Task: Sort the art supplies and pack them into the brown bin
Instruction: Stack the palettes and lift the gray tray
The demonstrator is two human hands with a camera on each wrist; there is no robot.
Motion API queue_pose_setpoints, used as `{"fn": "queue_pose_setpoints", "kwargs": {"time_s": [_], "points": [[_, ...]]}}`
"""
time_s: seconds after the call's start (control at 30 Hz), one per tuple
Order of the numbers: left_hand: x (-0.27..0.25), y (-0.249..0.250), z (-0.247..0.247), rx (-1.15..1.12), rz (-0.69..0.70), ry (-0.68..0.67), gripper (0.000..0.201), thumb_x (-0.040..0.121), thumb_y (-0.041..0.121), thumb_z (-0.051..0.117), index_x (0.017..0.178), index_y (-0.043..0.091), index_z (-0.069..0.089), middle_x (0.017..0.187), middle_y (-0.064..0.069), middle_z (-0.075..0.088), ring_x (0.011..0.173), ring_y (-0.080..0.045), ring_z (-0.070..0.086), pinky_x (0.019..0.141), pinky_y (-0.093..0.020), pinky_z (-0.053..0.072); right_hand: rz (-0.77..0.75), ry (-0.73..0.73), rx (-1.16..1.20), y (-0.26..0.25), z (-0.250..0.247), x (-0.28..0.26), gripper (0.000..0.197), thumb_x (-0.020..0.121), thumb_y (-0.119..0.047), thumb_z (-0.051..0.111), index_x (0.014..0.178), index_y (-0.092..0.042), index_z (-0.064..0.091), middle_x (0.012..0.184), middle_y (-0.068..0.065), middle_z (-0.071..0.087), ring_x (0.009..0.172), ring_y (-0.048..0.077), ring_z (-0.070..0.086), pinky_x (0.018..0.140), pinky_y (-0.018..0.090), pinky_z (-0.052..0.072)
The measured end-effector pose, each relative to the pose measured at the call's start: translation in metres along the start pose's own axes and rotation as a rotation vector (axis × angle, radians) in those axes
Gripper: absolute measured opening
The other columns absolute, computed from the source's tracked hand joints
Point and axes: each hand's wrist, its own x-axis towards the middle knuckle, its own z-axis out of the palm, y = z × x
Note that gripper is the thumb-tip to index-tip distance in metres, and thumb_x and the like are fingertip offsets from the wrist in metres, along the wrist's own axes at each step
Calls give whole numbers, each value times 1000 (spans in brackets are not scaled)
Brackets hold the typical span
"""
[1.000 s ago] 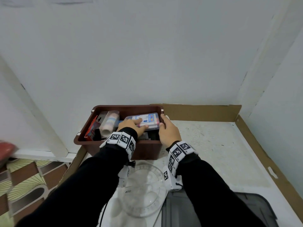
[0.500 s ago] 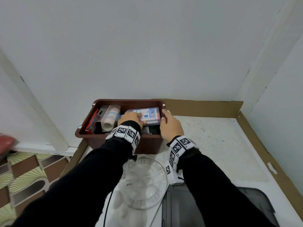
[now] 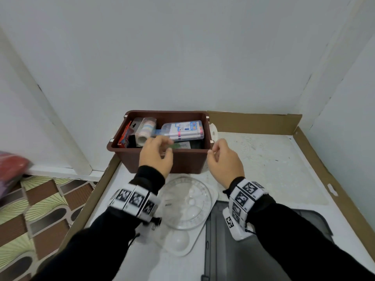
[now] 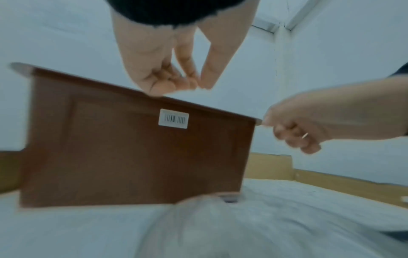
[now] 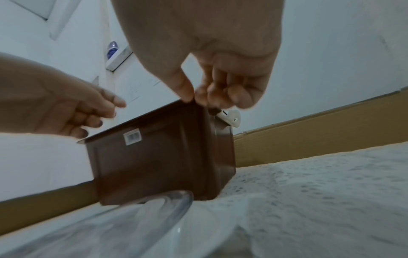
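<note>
Hovering: both my hands over the near rim of the brown rectangular plastic bin [image 3: 162,161], nothing held.
Left hand [image 3: 156,157]: above the bin's near edge, fingers loosely curled, thumb and fingertips close together, empty as far as the left wrist view shows [image 4: 167,76].
Right hand [image 3: 224,161]: at the bin's near right corner, fingers loosely curled, thumb tip at the corner rim [image 5: 212,83]; cannot tell whether it touches.
Bin position: on the white worktop [image 3: 263,163], back against the wall, white barcode sticker [image 4: 173,118] on its near wall.
Bin contents: clear plastic case of coloured markers [image 3: 182,129] lying on top at the right; clear pack of pastel tape rolls [image 3: 145,129] at the left; red flat packet [image 3: 124,134] upright against the left wall; dark items underneath, too hidden to identify.
Outside bin: clear round plastic protractor [image 3: 186,201] on a white moulded palette tray [image 3: 180,246], just in front of the bin; dark grey lid [image 3: 227,258] to its right.
Surround: brown cardboard edging [image 3: 253,122] around the worktop.
</note>
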Motion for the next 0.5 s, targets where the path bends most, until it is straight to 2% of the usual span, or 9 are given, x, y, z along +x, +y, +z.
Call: {"fn": "queue_pose_setpoints", "kwargs": {"time_s": [0.03, 0.1, 0.17, 0.23, 0.3, 0.37, 0.43, 0.5], "points": [[-12, -4, -5, 7, -81, -53, 19, 80, 5, 59, 84, 24, 55, 79, 7, 53, 69, -4, 48, 63, -11, 36, 25, -95, -19, 3, -2, -6, 10, 90, -22, 47, 82, -19, 42, 58, -6, 45, 52, 14, 44, 49, 26, 31], [-35, -17, -12, 45, -304, -287, 18, 82, 12, 61, 95, 20, 53, 80, 8, 51, 73, -9, 49, 63, -19, 43, 75, -257, -113, 6, -4, -17, 11, 88, -23, 49, 77, -20, 46, 67, -5, 51, 65, 19, 52, 59, 29, 42], [-55, -27, -15, 155, -514, -568, 36, 84, 22, 61, 116, 16, 46, 95, 1, 53, 82, -15, 53, 62, -22, 43, 112, -378, -212, 8, -3, -25, 13, 88, -25, 50, 79, -17, 54, 80, 0, 59, 79, 21, 56, 70, 31, 48], [-70, -34, -15, 288, -558, -706, 53, 86, 29, 59, 131, 17, 35, 117, -8, 51, 100, -23, 55, 74, -25, 45, 162, -519, -286, 8, 1, -31, 19, 88, -27, 51, 90, -10, 60, 94, 5, 63, 89, 22, 59, 79, 33, 50], [-78, -35, -14, 333, -531, -703, 57, 87, 30, 55, 137, 19, 29, 127, -10, 49, 109, -25, 53, 82, -26, 44, 202, -605, -328, 7, 5, -35, 25, 88, -26, 53, 99, -5, 61, 102, 9, 63, 94, 24, 59, 84, 35, 50], [-81, -35, -14, 305, -520, -677, 53, 88, 29, 53, 136, 22, 31, 127, -9, 51, 106, -23, 53, 78, -23, 40, 220, -597, -330, 4, 5, -36, 25, 87, -22, 54, 100, -3, 61, 104, 11, 64, 95, 25, 59, 84, 36, 51], [-83, -34, -14, 267, -521, -640, 46, 89, 27, 52, 132, 23, 38, 124, -7, 52, 99, -19, 51, 75, -21, 39, 243, -580, -290, 2, 4, -35, 17, 85, -18, 56, 87, -2, 62, 101, 14, 65, 92, 26, 60, 84, 36, 52], [-86, -33, -17, 189, -522, -560, 39, 89, 23, 53, 126, 20, 45, 124, -7, 52, 99, -17, 50, 76, -20, 38, 309, -566, -161, -1, 2, -36, 13, 84, -13, 56, 71, -11, 56, 86, 10, 65, 80, 22, 60, 75, 33, 52]]}}
